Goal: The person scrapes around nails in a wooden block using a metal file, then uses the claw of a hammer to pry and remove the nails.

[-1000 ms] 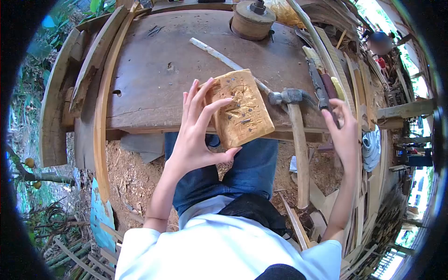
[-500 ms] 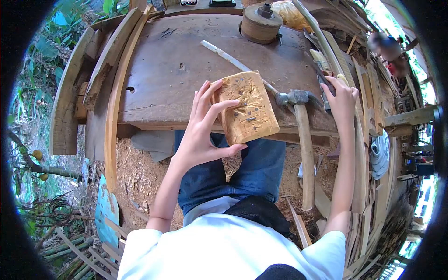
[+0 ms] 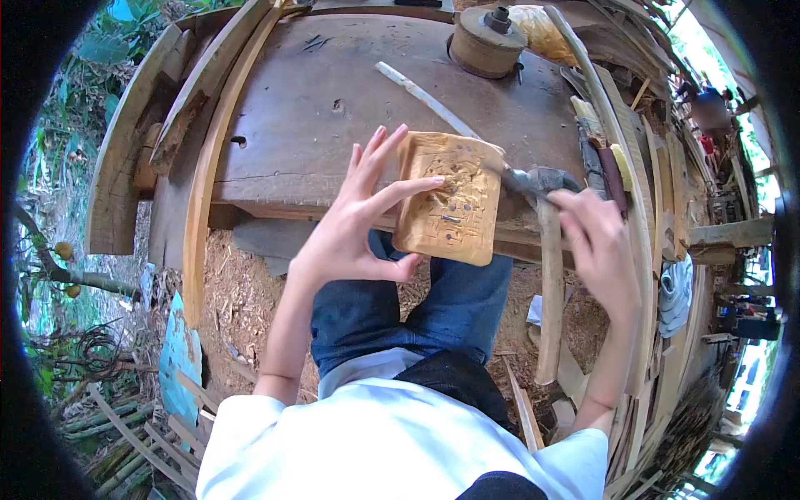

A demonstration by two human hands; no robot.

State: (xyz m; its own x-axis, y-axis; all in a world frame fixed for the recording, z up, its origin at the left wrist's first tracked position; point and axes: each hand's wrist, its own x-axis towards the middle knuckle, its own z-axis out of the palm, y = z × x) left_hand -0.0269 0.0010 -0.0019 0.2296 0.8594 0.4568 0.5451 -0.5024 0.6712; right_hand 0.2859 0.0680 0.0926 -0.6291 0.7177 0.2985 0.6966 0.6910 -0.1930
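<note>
A yellowish wooden block [image 3: 454, 200] with rounded corners, dark spots and short cut marks stands tilted at the bench's front edge. My left hand [image 3: 354, 217] is spread beside it, the index fingertip on its face and the thumb near its lower left corner. My right hand [image 3: 596, 237] has curled fingers, smeared by motion, in front of the hammer [image 3: 548, 275]. From it a dark, narrow metal tool [image 3: 504, 173] seems to point left to the block's right edge; its kind is unclear. The hammer's head lies on the bench, its handle hanging over the edge.
The wooden bench [image 3: 300, 125] carries a pale rod [image 3: 425, 100] and a round wooden piece with a metal centre [image 3: 487, 42]. Long boards [image 3: 212, 167] line the left side; tools and strips crowd the right. Shavings [image 3: 250, 308] cover the ground. Another person [image 3: 708, 117] is far right.
My right hand has left the tools at the bench's right side and come left and nearer, past the hammer head, with fingers curled. My left index finger still touches the block. The view shifted slightly.
</note>
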